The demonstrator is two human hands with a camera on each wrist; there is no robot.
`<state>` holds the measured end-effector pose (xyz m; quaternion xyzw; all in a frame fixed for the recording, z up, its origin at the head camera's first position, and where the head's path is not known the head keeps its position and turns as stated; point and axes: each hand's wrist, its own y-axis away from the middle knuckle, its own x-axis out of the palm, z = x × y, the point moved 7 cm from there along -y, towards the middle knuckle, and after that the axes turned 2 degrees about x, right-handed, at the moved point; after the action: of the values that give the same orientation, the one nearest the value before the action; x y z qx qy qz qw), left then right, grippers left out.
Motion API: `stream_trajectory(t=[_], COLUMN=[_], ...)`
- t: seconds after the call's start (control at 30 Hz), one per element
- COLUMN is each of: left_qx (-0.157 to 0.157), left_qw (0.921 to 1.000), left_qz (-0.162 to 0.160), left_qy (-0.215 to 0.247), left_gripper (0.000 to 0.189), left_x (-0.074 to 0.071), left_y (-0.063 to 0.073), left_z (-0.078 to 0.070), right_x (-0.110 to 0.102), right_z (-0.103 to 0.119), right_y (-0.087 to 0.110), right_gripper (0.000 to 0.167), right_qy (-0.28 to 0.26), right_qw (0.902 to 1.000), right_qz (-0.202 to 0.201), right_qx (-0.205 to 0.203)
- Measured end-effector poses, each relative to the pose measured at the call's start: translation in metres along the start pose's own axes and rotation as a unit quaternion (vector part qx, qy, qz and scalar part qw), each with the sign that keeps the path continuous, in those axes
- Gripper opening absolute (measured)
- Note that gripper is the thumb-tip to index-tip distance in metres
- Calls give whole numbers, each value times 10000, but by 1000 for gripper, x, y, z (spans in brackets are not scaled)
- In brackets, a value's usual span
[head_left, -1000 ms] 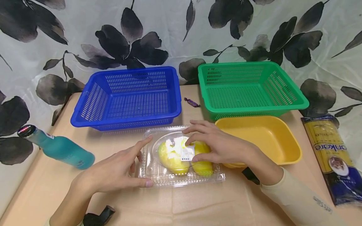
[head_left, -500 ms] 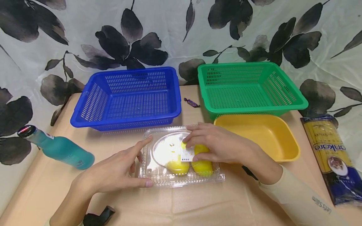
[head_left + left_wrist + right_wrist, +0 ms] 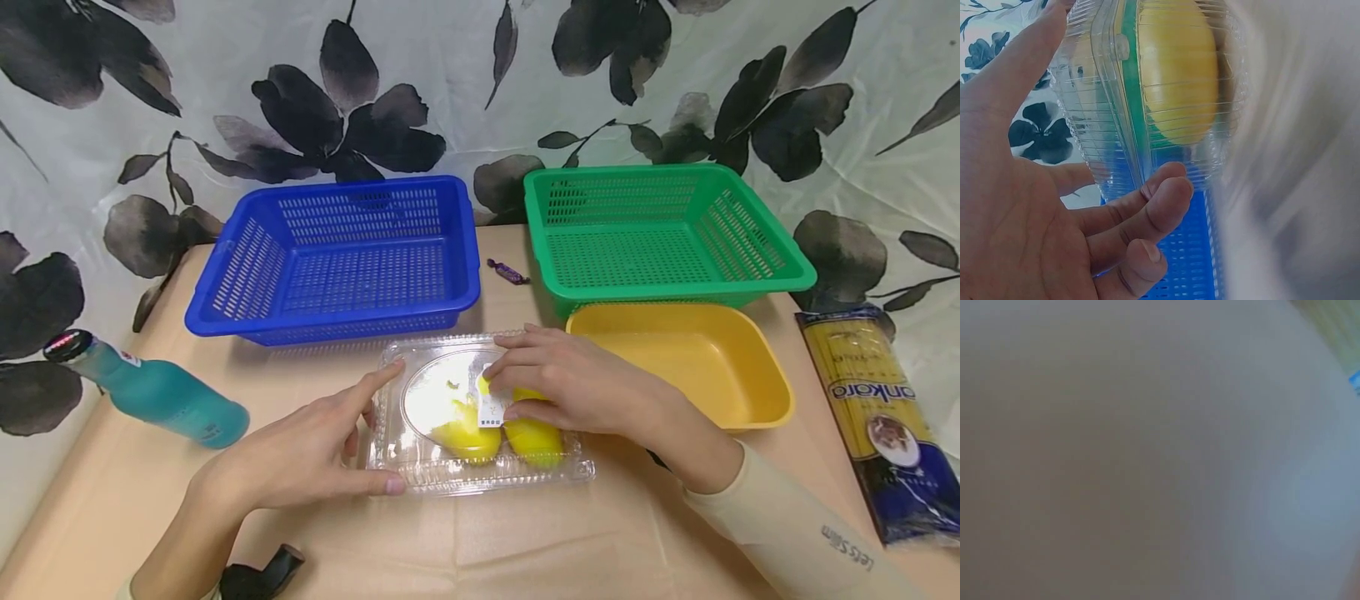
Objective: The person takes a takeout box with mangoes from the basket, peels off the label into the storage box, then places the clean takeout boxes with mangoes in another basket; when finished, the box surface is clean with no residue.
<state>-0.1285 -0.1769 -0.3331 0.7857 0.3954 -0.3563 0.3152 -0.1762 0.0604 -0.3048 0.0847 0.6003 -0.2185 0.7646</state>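
A clear plastic clamshell box (image 3: 390,450) lies on the table in the head view, lid down, with smooth yellow oval fruits (image 3: 467,437) inside. My left hand (image 3: 300,454) holds its left end, index finger at the back corner and thumb at the front. The left wrist view shows the other fingers (image 3: 1169,206) curled beside the box wall. My right hand (image 3: 573,379) rests on the lid, fingers bent, fingertips and thumb at a white label (image 3: 491,408). Glare hides part of the fruit. The right wrist view is mostly blurred.
Behind the box stand a blue basket (image 3: 330,325) and a green basket (image 3: 675,292), a wrapped candy (image 3: 507,272) between them. A yellow tub (image 3: 720,367) is partly behind my right arm. A teal bottle (image 3: 180,400) lies left, a spaghetti pack (image 3: 877,425) right.
My right hand has shifted slightly over the lid, its thumb now at the label's edge. Glare on the lid has changed. The yellow tub has shifted slightly back. My left hand stays put.
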Motion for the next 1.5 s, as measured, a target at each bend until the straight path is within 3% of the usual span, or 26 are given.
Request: stream_trajectory(t=[0.43, 0.73, 1.07, 1.3, 1.5], left_qx=[175, 147, 161, -15, -31], left_qw=[9998, 9999, 9998, 9999, 9999], left_qz=[-41, -35, -44, 24, 10], left_qy=[49, 83, 89, 140, 163], left_gripper=[112, 111, 112, 113, 113], left_x=[0, 1, 1, 2, 1], left_y=[-2, -3, -4, -2, -1], left_z=[-2, -2, -1, 0, 0], right_x=[-2, -3, -3, -4, -4], right_z=[-2, -11, -17, -16, -15], right_y=[10, 15, 12, 7, 3], right_gripper=[24, 30, 41, 44, 39], right_qy=[-270, -670, -467, -306, -63], right_qw=[9989, 9977, 9958, 9935, 9943], right_qz=[-263, 59, -742, -974, -972], right_qx=[-286, 53, -277, -511, -423])
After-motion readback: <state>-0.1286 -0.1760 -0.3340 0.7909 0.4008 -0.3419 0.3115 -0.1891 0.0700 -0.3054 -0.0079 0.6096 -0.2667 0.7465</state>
